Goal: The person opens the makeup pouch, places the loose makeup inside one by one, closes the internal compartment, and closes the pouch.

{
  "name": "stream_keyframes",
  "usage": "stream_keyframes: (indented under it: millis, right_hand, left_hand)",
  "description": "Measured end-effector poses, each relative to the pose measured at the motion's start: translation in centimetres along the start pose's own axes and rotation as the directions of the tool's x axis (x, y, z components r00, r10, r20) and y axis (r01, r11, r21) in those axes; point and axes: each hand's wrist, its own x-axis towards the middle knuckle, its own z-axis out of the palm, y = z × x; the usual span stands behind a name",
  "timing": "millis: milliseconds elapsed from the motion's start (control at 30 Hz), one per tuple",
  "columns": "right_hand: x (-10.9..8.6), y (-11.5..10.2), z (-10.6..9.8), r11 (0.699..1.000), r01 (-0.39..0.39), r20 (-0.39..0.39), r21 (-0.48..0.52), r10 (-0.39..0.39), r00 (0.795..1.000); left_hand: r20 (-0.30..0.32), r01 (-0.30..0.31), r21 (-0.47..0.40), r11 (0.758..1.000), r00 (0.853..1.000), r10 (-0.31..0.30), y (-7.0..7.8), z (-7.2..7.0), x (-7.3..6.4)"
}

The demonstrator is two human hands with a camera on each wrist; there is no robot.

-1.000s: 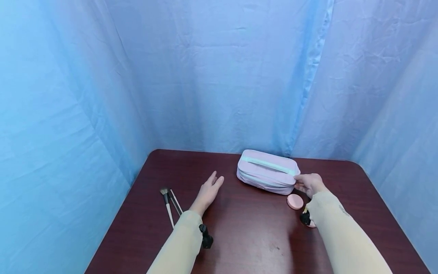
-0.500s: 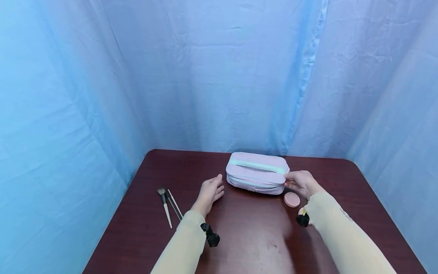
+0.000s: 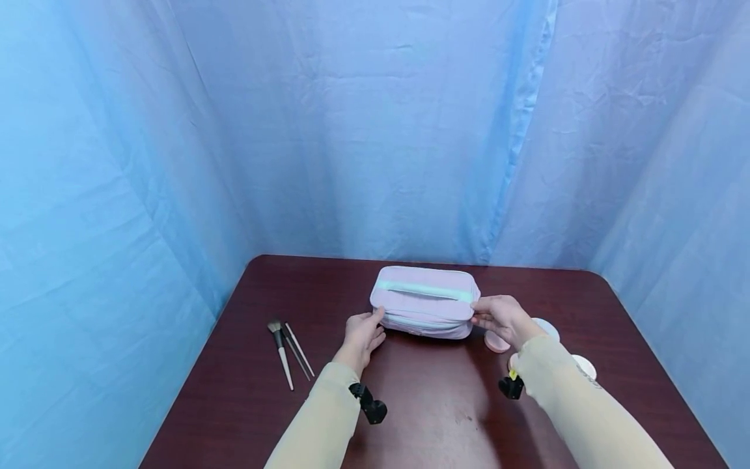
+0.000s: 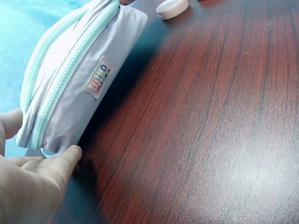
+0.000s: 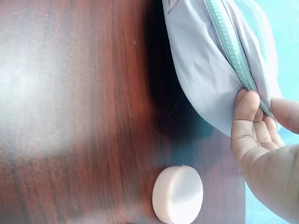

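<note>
A lilac makeup bag point(image 3: 424, 309) with a mint zipper and top handle sits toward the back of the table. At its front left corner is my left hand point(image 3: 362, 335), thumb on the upper part. The left wrist view shows those fingertips point(image 4: 72, 153) against the bag's lower edge. My right hand point(image 3: 500, 316) pinches the right end. In the right wrist view, its thumb and fingers point(image 5: 246, 105) grip the fabric by the zipper's end. The zipper looks closed. A small colourful label point(image 4: 99, 77) is sewn on the front.
Several makeup brushes point(image 3: 282, 357) lie at the left of the dark wooden table point(image 3: 422, 404). A round pink case point(image 3: 497, 342) stands just below the bag's right end. Other round items, including a white one point(image 3: 584, 368), are partly behind my right forearm. Blue curtains point(image 3: 375, 130) surround the table.
The bag has moved left and slightly toward me, with my right hand gripping its right end. My left hand, apart from the bag earlier, now grips its left corner.
</note>
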Motion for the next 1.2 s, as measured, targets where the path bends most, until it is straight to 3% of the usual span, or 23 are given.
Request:
stream_keyframes:
  millis: [333, 667, 867, 1033, 1200]
  right_hand:
    - [-0.8, 0.8, 1.8, 1.0, -0.022, 0.011, -0.022, 0.023, 1.0]
    - [-1.8, 2.1, 3.1, 0.992, -0.027, 0.022, -0.122, 0.03, 0.999]
    - [-2.4, 2.6, 3.7, 0.986, -0.06, 0.019, -0.155, 0.064, 0.998]
    - [-2.4, 3.1, 3.8, 0.982, -0.071, 0.032, -0.173, 0.077, 0.997]
    - [-2.5, 3.5, 3.6, 0.977, -0.075, 0.029, -0.199, 0.082, 0.996]
  left_hand:
    - [-0.11, -0.026, 0.049, 0.998, 0.993, 0.031, 0.2, -0.4, -0.4]
    - [-0.267, -0.073, 0.056, 0.996, 0.96, 0.086, 0.2, -0.8, -0.4]
    - [-0.287, -0.061, 0.115, 0.992, 0.954, 0.092, 0.3, -1.6, 0.0]
    - [-0.276, -0.057, 0.24, 0.969, 0.953, 0.124, 0.4, -2.2, 0.5]
    - [-0.27, -0.077, 0.391, 0.917, 0.943, 0.195, 1.1, -2.3, 0.2]
